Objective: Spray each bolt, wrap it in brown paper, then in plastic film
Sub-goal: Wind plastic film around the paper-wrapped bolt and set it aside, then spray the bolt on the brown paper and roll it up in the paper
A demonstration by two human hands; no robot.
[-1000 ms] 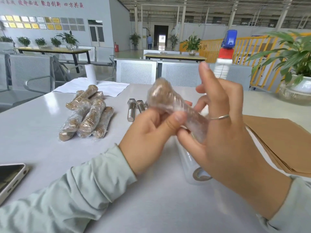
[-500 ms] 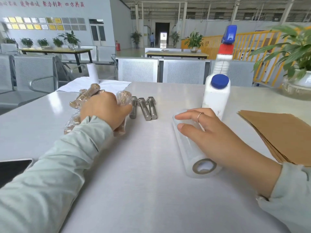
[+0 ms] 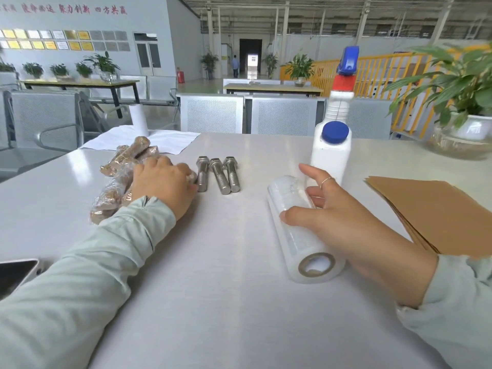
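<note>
Left hand (image 3: 165,182) on the wrapped bolts (image 3: 117,182), right hand (image 3: 330,217) on the film roll (image 3: 298,230).
We see left fingers curled over the pile's right edge, grip unclear; right fingers loosely spread, thumb on roll. Three bare bolts (image 3: 217,173) lie between.

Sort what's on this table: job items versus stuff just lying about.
Job: three bare bolts, wrapped bolts, film roll, brown paper, spray bottle.
Lying about: phone, potted plant, white roll, blue-capped bottle.
</note>
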